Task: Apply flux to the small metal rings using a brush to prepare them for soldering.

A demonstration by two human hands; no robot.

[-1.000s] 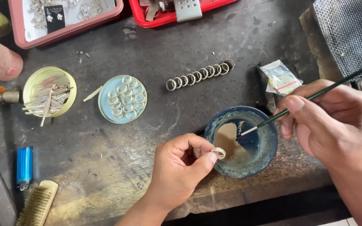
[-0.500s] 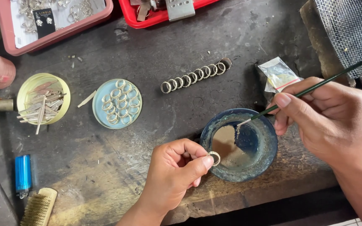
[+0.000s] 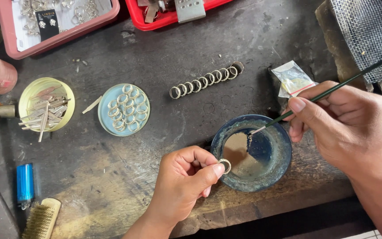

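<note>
The left hand (image 3: 180,186) pinches a small silver-coloured metal ring (image 3: 225,166) between thumb and forefinger, its grip closed on the ring and holding it over the near rim of a round blue ceramic bowl (image 3: 279,155) that has pale, wet paste in its bottom. The right hand (image 3: 343,128) has its grip closed on a thin green-handled brush (image 3: 328,91), whose whitish tip sits in the paste at the bowl's middle, apart from the ring.

By the look of it the work is partway through. A row of similar rings (image 3: 204,82) lies in a line on the dark, worn wooden bench (image 3: 111,177) beyond the bowl, and a heap of loose rings fills a pale blue round lid (image 3: 104,124) to the left. Which group is treated and which waits I cannot tell. The ring in hand appears not yet coated.
</note>
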